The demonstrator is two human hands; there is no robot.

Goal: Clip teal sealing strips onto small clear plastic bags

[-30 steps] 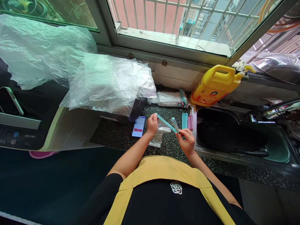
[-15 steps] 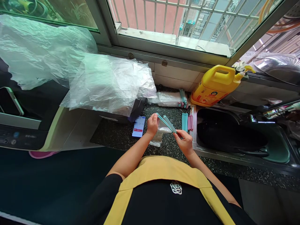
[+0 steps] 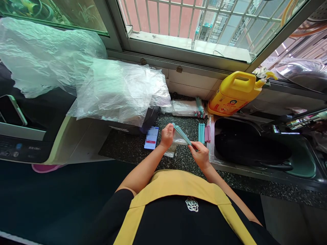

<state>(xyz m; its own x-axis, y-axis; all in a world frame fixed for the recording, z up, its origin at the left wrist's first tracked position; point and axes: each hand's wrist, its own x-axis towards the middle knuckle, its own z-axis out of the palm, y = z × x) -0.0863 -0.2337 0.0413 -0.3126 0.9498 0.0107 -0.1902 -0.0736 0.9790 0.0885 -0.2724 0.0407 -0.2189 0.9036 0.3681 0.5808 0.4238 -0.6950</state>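
I hold a teal sealing clip (image 3: 182,134) over the dark speckled counter (image 3: 127,146). My left hand (image 3: 167,135) pinches its far end, and my right hand (image 3: 200,154) pinches its near end. The clip's two arms lie closed together across a small clear plastic bag (image 3: 176,140) that hangs between my hands. More teal and pink clips (image 3: 203,132) lie side by side on the counter just beyond my right hand.
A phone (image 3: 151,137) lies left of my hands. Large crumpled plastic bags (image 3: 112,90) cover an appliance at left. A stack of packed bags with clips (image 3: 184,107) sits by the wall. A yellow jug (image 3: 236,92) stands above the dark sink (image 3: 251,144).
The clip's two arms were spread apart a second ago; they have now swung together over the bag. My right hand moved slightly left and down.
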